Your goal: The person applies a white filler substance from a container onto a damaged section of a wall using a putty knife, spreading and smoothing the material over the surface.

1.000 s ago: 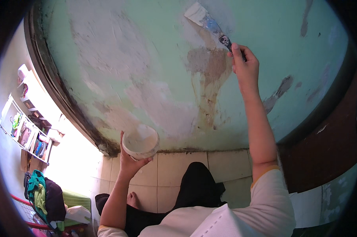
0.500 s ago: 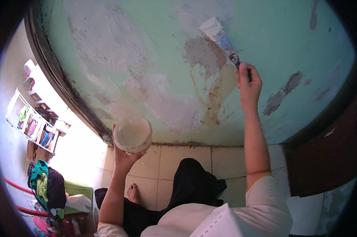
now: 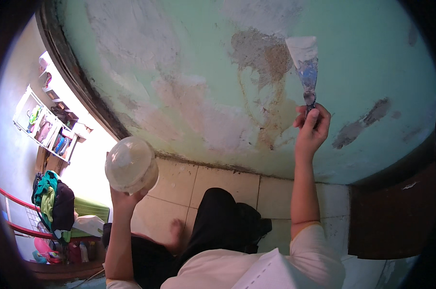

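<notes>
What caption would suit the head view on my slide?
Left hand holding a bowl, right hand a scraper, before a patchy green wall.

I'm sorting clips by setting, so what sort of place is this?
Probably a lived-in room of a home: what look like clothes are heaped at the left, the floor is tiled, and the green wall bears rough grey and pale patches.

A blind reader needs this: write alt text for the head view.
A person's right hand holds a white-smeared scraper before a patchy green wall, while the left hand holds a round, pale tub. Tiled floor shows below.
</notes>
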Demonstrator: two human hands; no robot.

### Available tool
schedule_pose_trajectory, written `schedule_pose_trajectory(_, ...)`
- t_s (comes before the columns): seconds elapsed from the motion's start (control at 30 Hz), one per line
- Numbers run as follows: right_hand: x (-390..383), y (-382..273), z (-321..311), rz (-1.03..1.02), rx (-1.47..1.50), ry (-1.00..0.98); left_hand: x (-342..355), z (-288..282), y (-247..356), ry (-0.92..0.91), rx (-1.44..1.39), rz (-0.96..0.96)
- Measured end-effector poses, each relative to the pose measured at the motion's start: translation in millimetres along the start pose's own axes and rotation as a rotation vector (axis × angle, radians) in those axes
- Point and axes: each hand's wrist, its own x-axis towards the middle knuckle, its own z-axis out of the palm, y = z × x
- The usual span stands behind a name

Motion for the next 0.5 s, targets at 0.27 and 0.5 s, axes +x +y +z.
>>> schedule_pose_trajectory(0.27,12,32,2,-0.619,-0.473,-0.012,-22,17,-28,0.035,-0.147,0.007)
schedule_pose_trajectory(0.5,23,41,15,-0.696,-0.760,-0.014,-8,59,-69,-0.131,-0.247,-0.030)
